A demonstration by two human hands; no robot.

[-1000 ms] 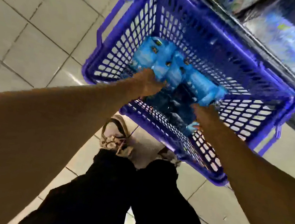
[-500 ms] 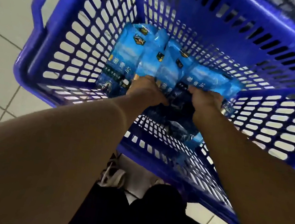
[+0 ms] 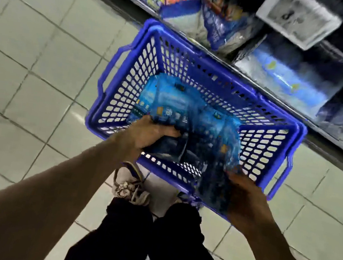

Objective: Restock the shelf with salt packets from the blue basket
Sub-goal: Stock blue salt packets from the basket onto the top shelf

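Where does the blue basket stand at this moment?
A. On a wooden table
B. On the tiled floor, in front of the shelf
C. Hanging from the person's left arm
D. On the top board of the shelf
B: the blue basket stands on the tiled floor just in front of the shelf, while the left hand and right hand grip salt packets over it.

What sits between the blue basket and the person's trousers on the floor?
In the head view, a light-coloured shoe rests on the tiled floor between the blue basket and the dark trousers.
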